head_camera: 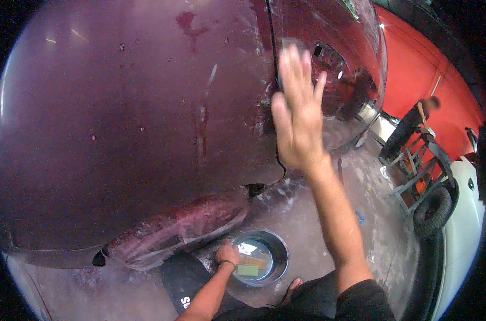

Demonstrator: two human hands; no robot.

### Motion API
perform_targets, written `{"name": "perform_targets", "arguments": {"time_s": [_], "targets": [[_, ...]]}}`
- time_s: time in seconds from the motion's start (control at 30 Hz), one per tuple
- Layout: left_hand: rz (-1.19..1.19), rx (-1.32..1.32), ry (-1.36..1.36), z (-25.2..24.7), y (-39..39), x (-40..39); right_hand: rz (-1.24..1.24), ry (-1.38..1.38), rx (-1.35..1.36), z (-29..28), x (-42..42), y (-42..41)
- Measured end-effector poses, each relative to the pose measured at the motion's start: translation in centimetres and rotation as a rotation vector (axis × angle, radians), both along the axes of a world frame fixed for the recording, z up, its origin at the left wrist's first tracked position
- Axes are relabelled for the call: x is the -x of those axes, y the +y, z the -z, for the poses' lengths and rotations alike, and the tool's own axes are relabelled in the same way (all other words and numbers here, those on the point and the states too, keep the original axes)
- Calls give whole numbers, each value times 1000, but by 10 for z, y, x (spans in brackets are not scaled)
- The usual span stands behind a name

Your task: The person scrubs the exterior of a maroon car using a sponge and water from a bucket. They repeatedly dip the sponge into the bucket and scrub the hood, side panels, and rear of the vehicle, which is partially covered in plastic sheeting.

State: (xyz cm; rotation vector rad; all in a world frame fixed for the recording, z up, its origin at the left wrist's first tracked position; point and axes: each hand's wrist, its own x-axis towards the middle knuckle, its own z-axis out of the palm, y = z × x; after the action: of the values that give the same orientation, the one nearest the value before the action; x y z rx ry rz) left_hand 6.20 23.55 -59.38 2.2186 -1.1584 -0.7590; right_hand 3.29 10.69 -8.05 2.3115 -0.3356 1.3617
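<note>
My right hand [301,108] is raised against the dark red car body panel [158,100], its fingers stretched out and slightly blurred. It lies along the dark seam between this panel and the neighbouring one. A greyish patch [292,41] shows past the fingertips; whether it is a sheet under the hand I cannot tell. Low down, my left hand [227,253] is at the left rim of a round bucket [283,252]; its grip is unclear. Inside the bucket, a green rectangular block [248,270] and an orange-brown flat piece [254,262] are in what looks like water.
Below the panel a dull, scuffed step-like sill [179,224] juts out. To the right, a person [407,126] stands by a metal frame stand [415,164] before a red wall [419,60]. A tyre [433,210] and a pale vehicle [461,224] border the concrete floor [307,232].
</note>
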Motion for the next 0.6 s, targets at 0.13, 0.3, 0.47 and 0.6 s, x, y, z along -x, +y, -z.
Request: {"name": "perform_targets", "arguments": {"time_s": [0.13,0.3,0.47,0.6], "targets": [[24,-24,24,-3,-5,12,-6,49,-84,90,40,-9],[-21,16,25,4,3,3,27,-25,76,-71,-23,4],[-37,57,-24,18,2,-1,-19,-70,4,-9,-16,6],[5,-16,30,7,-6,17,31,-13,-98,91,41,-13]]}}
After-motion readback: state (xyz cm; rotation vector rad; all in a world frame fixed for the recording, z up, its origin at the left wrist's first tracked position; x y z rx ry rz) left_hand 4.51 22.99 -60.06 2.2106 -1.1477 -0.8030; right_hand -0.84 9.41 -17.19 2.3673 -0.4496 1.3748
